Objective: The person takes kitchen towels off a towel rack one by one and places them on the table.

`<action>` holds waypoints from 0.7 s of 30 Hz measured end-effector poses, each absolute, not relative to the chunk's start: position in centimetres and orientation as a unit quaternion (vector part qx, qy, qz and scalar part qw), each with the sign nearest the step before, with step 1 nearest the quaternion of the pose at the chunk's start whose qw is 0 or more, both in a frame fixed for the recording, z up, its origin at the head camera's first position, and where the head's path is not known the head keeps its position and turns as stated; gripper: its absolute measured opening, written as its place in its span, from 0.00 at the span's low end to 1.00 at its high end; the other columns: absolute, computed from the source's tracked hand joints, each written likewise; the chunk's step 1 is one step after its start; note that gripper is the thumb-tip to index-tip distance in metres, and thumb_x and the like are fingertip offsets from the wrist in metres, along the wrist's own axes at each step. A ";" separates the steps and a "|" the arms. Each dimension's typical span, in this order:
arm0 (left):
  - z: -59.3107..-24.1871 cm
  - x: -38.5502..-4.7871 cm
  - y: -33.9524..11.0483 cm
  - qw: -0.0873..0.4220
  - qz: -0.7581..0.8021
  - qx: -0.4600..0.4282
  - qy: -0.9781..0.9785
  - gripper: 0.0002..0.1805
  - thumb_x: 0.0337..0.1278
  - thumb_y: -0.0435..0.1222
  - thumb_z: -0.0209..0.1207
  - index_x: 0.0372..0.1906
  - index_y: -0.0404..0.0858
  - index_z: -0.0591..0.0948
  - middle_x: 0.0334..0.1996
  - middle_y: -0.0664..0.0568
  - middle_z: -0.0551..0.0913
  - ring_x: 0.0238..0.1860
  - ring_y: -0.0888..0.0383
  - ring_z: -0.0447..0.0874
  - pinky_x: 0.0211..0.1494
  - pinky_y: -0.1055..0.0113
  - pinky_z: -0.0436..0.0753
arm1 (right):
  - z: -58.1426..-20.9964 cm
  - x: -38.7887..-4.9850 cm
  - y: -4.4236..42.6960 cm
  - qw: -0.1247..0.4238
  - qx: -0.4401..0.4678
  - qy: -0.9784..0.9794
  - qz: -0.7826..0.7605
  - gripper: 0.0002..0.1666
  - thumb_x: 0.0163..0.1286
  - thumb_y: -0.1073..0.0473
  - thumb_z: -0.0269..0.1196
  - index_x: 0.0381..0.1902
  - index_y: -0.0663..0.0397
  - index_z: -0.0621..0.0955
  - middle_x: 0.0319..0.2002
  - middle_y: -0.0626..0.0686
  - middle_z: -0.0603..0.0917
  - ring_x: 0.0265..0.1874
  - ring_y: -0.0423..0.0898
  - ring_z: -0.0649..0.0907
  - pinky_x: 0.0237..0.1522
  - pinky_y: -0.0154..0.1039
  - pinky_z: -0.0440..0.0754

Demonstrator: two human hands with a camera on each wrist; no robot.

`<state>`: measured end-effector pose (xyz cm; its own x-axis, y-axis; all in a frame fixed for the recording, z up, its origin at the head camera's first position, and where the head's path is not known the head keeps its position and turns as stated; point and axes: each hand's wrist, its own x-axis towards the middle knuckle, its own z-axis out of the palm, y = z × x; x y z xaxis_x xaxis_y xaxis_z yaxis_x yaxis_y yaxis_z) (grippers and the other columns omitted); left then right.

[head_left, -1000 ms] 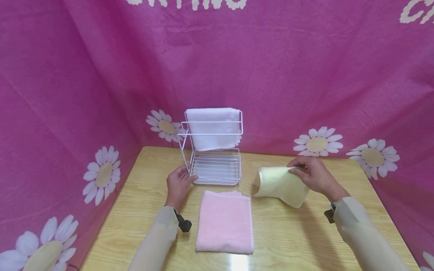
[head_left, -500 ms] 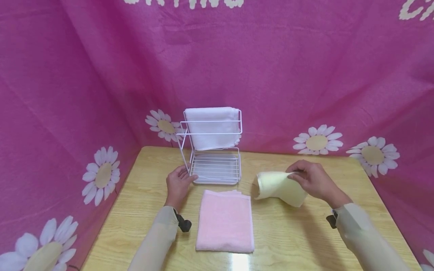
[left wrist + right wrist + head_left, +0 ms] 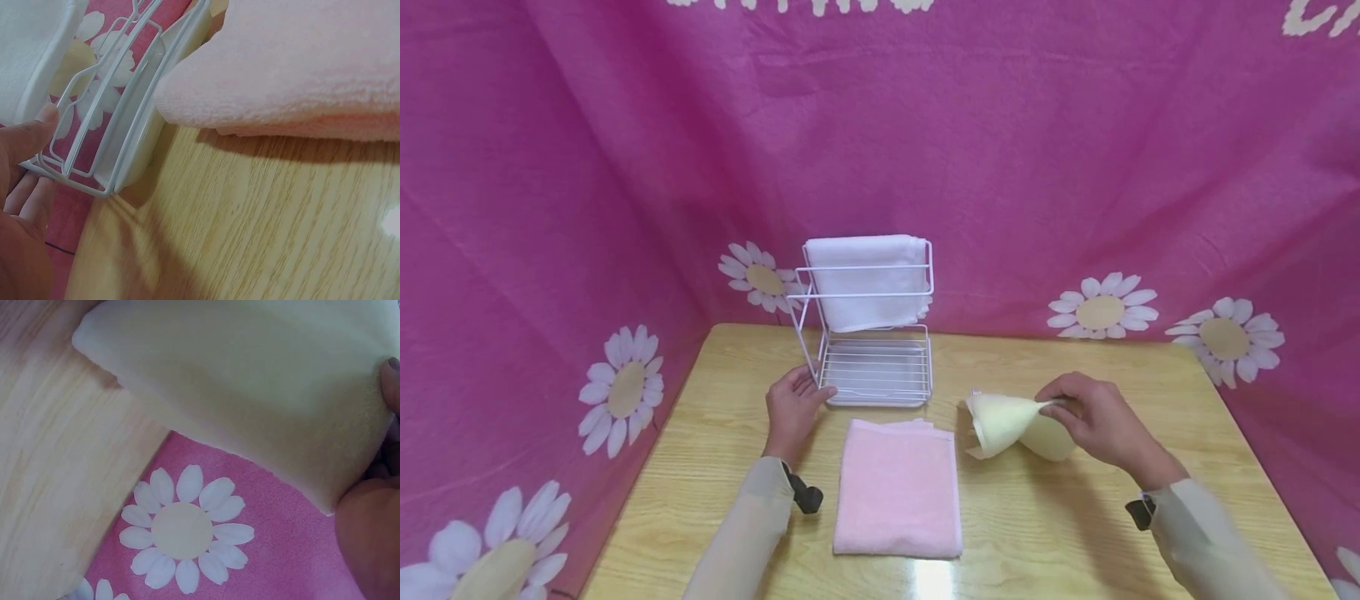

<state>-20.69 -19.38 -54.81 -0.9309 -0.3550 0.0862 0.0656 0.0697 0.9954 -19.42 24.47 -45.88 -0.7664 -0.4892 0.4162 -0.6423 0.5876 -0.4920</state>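
Note:
A white wire rack (image 3: 880, 405) with a tray base stands at the back of the table, a folded white towel (image 3: 868, 313) hanging over its upper bars. My left hand (image 3: 792, 412) grips the rack's left side low down, the thumb at the front corner. In the left wrist view, its thumb (image 3: 37, 128) and fingers lie on either side of the white wires. My right hand (image 3: 1101, 425) pinches one edge of a yellow towel (image 3: 1003, 423), whose other end droops to the left near the tabletop. Between the arms lies a folded pink towel (image 3: 897, 492).
The wooden table (image 3: 737, 500) ends at a pink curtain (image 3: 985, 183) printed with white daisies, which runs along the back and both sides. The pink towel is close in front of the rack.
My right hand has come down and slightly towards me. The yellow towel has sagged lower and gathered narrower at the pinch. My left hand stays on the rack.

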 end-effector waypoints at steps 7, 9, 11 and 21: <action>-54.8 -20.7 -19.3 0.153 -0.677 0.100 -0.713 0.26 0.48 0.20 0.71 0.56 0.25 0.81 0.55 0.35 0.83 0.58 0.41 0.81 0.56 0.69 0.84 | -46.4 -17.9 24.6 0.144 0.317 -0.888 0.300 0.19 0.53 0.75 0.75 0.35 0.46 0.86 0.35 0.40 0.84 0.35 0.38 0.83 0.38 0.26 0.83; -54.8 -20.7 -19.3 0.151 -0.679 0.100 -0.712 0.26 0.48 0.20 0.71 0.56 0.25 0.81 0.55 0.34 0.82 0.58 0.41 0.81 0.57 0.68 0.83 | -46.6 -17.3 24.6 0.151 0.316 -0.888 0.300 0.19 0.52 0.75 0.75 0.35 0.46 0.86 0.36 0.40 0.84 0.35 0.38 0.83 0.39 0.25 0.83; -54.7 -20.7 -19.3 0.151 -0.678 0.099 -0.712 0.26 0.48 0.21 0.71 0.57 0.24 0.80 0.56 0.33 0.82 0.59 0.40 0.80 0.57 0.67 0.83 | -46.8 -16.8 24.6 0.159 0.314 -0.886 0.302 0.20 0.51 0.75 0.75 0.35 0.47 0.86 0.36 0.41 0.85 0.35 0.39 0.83 0.40 0.23 0.81; -54.9 -20.7 -19.6 0.145 -0.674 0.100 -0.717 0.28 0.48 0.21 0.72 0.58 0.25 0.80 0.57 0.33 0.81 0.59 0.40 0.80 0.58 0.65 0.83 | -48.6 -14.2 24.5 0.198 0.315 -0.869 0.327 0.23 0.47 0.77 0.76 0.36 0.47 0.86 0.36 0.41 0.85 0.37 0.40 0.84 0.45 0.18 0.76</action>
<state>-20.66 -19.59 -54.94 -0.9379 -0.3393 0.0724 0.0515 0.0703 0.9962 -14.24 24.49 -48.65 -0.7229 -0.4176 0.5504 -0.6768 0.5881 -0.4427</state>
